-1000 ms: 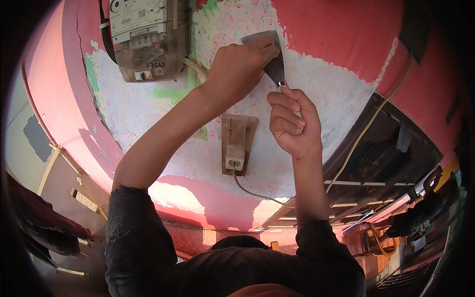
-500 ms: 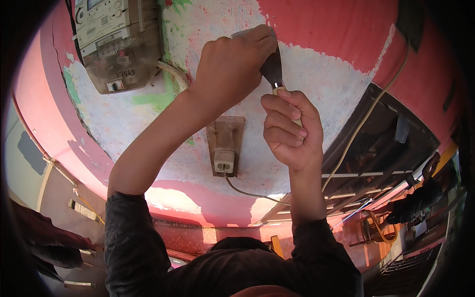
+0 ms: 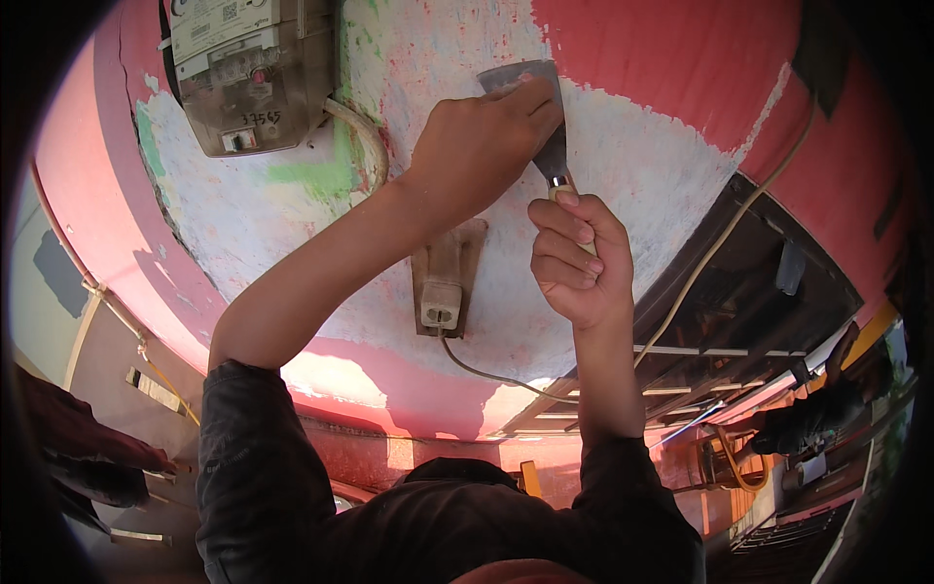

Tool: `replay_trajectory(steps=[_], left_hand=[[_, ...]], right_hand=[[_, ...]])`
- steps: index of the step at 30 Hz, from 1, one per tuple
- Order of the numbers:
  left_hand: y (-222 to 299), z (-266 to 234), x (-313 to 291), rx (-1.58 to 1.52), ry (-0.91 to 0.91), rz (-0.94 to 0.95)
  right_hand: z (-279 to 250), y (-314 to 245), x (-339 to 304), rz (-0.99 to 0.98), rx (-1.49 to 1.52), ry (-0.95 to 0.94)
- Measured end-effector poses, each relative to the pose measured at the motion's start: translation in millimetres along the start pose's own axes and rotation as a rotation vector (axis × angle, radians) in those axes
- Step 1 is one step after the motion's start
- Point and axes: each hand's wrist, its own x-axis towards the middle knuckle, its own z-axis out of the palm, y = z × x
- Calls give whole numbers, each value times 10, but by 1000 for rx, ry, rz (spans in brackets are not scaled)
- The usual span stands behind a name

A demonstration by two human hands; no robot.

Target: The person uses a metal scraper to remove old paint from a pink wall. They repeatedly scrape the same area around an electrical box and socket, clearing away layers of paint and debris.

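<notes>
A paint scraper with a wide grey metal blade and a pale handle lies against the partly stripped wall. My right hand is closed around its handle, thumb up near the metal collar. On the blade, my left hand is closed with its fingers bent over the metal just below the wide edge. That edge shows above the left fingers, close to the border of the red paint. Whether the edge touches the wall I cannot tell. The left fingertips are partly hidden.
An electricity meter hangs at the upper left, with a thick conduit beside it. Below my left forearm is a wall socket with a cable. A dark window frame is at right. People stand at both sides.
The view has shifted slightly, so the meter appears higher and further right. My left fingers sit lower on the scraper's blade, and more of its wide edge shows. Both hands keep hold.
</notes>
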Motion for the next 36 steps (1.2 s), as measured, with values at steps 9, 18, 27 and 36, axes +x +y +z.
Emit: replay_trajectory(steps=[9,18,27,36], left_hand=[[-160,-67,208,5,90,28],[-211,-218,271,-35,33,-40],[-215,-211,265,-34,35,-8],[-314,-420,425,-169,78,11]], right_hand=[[92,21,184,-8,16,-54],[287,20,298,-13,-3,-3],[252,21,300,-15,-28,6],[394,45,458,-15,-16,-35]])
